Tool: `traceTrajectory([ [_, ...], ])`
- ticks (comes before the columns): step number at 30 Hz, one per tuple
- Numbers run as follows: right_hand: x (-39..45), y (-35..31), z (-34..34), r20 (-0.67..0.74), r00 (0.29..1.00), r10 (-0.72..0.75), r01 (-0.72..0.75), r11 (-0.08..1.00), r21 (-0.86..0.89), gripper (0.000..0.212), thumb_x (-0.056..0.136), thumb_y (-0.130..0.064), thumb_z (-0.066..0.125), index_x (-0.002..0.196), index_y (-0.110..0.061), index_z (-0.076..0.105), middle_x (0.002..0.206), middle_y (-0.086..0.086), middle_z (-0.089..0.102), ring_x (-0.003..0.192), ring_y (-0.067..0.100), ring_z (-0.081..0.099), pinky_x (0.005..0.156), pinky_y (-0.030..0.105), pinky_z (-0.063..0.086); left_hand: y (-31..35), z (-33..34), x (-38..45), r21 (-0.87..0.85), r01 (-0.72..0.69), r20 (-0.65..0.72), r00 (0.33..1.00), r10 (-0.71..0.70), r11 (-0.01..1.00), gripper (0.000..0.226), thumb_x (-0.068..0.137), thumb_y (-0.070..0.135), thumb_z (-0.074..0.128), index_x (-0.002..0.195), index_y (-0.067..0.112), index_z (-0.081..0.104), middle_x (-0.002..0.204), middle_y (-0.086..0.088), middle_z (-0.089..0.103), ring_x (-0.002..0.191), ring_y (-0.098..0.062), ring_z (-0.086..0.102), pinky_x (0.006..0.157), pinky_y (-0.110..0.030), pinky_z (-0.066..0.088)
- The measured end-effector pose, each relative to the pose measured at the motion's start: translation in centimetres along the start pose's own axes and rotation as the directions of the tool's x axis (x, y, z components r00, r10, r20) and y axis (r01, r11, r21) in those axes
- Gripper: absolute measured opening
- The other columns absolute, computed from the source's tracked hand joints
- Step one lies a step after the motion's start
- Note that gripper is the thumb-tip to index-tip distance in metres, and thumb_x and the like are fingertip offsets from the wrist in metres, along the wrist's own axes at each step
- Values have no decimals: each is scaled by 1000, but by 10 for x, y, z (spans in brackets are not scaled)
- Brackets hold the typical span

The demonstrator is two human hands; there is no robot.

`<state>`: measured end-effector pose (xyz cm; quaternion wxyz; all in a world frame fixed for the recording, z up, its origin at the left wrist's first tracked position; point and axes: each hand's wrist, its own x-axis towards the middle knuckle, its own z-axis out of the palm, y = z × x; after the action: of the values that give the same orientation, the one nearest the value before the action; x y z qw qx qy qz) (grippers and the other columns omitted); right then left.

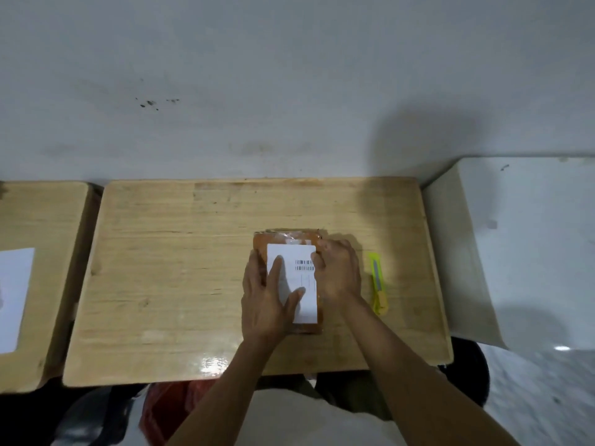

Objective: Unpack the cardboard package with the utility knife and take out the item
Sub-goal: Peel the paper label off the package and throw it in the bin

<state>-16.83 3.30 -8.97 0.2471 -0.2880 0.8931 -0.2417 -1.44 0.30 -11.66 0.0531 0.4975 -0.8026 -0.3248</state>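
A person steadies a taped package on a wooden table, with a yellow knife lying just to its right.

The package (289, 239), orange-brown with a white label (294, 284), lies right of the table's (167, 268) centre, its long axis running near to far. The left hand (267, 297) rests flat on the package's left side, fingers spread across the label. The right hand (338, 272) cups the right edge, fingers curled over it; neither hand pinches anything. The utility knife (377, 281) lies on the table just beyond the right hand, apart from the package and parallel to it. Its paler, narrower end points away from the person, so probably the blade end, though the blade itself cannot be made out. The right hand is much nearer the knife, so it would likely reach sideways to pick it up.
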Motion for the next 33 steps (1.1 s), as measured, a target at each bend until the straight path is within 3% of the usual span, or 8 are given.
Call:
traceTrajectory([
  [3, -1, 0, 2, -19, 1000, -5, 5, 1000, -13, 21, 93, -21, 61, 113, -19, 67, 116, 5, 63, 118, 23, 52, 88, 36, 47, -3, 4, -4, -21, -12, -15, 1000, 12, 1000, 79, 90, 65, 52, 154, 32, 19, 165, -2, -7, 151, -24, 6, 105, -49, 40],
  [13, 1, -5, 6, -62, 997, 48, -48, 999, -10, 21, 95, -26, 59, 111, -20, 70, 117, 3, 59, 112, 25, 56, 80, 36, 49, -3, 10, -4, 60, -60, -71, 995, 65, 996, 81, 89, 62, 54, 152, 16, 33, 164, -15, 8, 149, -33, 17, 93, -48, 49],
  [22, 9, -10, 10, -68, 997, 44, -52, 992, -117, 10, 96, -17, 57, 96, -17, 67, 116, 0, 56, 115, 21, 51, 68, 33, 46, -3, 12, -2, 57, -15, -56, 998, 18, 998, 83, 89, 70, 45, 155, 25, 21, 166, -7, -2, 151, -27, 9, 100, -48, 45],
  [24, 12, -10, 12, -53, 998, 23, -32, 981, -190, 9, 94, -14, 58, 100, -15, 64, 119, 2, 54, 119, 21, 48, 71, 33, 47, -1, 10, -2, 53, 3, -52, 999, 0, 999, 82, 88, 69, 46, 155, 28, 20, 166, -4, -4, 151, -25, 6, 100, -48, 45],
  [28, 14, -6, 15, -8, 999, -35, 31, 959, -281, 27, 86, -6, 62, 113, -10, 59, 122, 7, 52, 121, 25, 45, 80, 37, 52, 0, 9, -3, 51, 13, -46, 999, -11, 999, 82, 88, 70, 46, 155, 30, 19, 166, -1, -6, 152, -22, 3, 102, -47, 43],
  [33, 7, 0, 12, -3, 988, -152, 143, 935, -325, 31, 81, 1, 61, 111, -5, 57, 120, 12, 52, 115, 30, 47, 78, 38, 49, 2, 5, -5, 51, 1, -37, 999, 1, 999, 82, 87, 72, 41, 154, 29, 24, 166, -2, -4, 151, -23, 6, 100, -46, 44],
])
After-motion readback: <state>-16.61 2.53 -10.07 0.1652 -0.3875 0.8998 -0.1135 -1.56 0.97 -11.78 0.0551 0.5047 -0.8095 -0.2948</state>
